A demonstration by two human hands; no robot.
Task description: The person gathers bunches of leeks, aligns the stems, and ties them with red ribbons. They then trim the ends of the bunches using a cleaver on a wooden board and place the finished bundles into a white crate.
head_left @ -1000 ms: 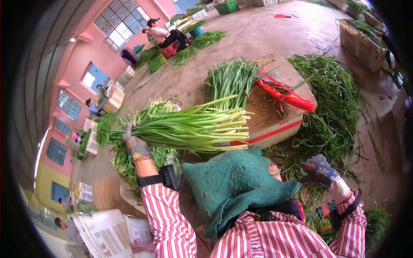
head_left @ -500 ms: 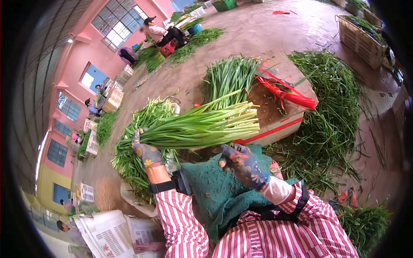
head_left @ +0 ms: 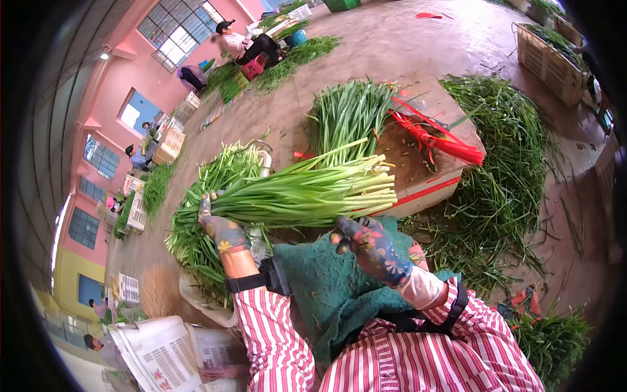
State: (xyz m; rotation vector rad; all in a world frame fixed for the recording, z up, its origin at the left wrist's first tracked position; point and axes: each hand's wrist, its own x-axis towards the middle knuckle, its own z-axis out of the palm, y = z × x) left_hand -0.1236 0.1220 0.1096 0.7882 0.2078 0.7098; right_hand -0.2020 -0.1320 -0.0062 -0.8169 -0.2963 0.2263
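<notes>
Green bunch (head_left: 300,191) is gripped near its leafy end by the closed left hand (head_left: 223,230), held just beyond the teal cloth (head_left: 317,261), pale ends toward the white box (head_left: 424,191); right hand (head_left: 373,248) is part-curled near the stalks, any hold can't be told.

the left hand (head_left: 222,230) holds a leafy bundle (head_left: 300,194) (pale-stemmed), the right hand (head_left: 375,251) near it.
</notes>
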